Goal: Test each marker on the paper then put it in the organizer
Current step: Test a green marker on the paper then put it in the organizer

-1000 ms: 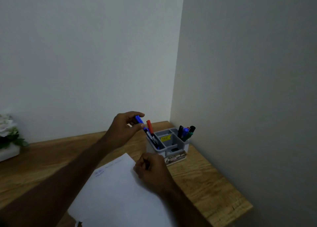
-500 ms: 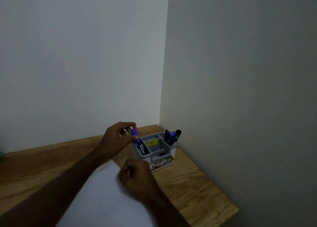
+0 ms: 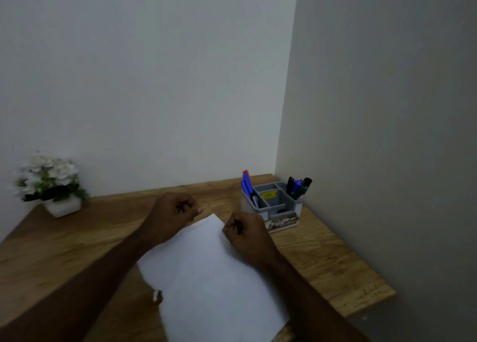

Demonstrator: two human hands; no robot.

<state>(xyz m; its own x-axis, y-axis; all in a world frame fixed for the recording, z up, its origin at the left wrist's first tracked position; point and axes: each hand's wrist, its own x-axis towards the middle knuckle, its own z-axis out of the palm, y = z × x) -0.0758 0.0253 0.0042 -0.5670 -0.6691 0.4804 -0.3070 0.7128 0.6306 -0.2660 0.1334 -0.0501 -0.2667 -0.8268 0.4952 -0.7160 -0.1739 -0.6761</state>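
A white sheet of paper lies on the wooden desk. The grey organizer stands at the desk's far right corner. Blue markers and a red-capped one lean in its left compartment, and several dark markers stand in its back right one. My left hand hovers by the paper's far corner, left of the organizer, fingers curled with nothing in them. My right hand rests as a fist on the paper's far edge, just in front of the organizer; I see nothing held in it.
A white pot of white flowers sits at the desk's far left. Walls meet right behind the organizer. The desk's right edge drops off near my right forearm.
My left hand let the blue marker go into the organizer's left compartment and drew back to the left, now holding nothing. My right hand has stayed on the paper. The view shifted.
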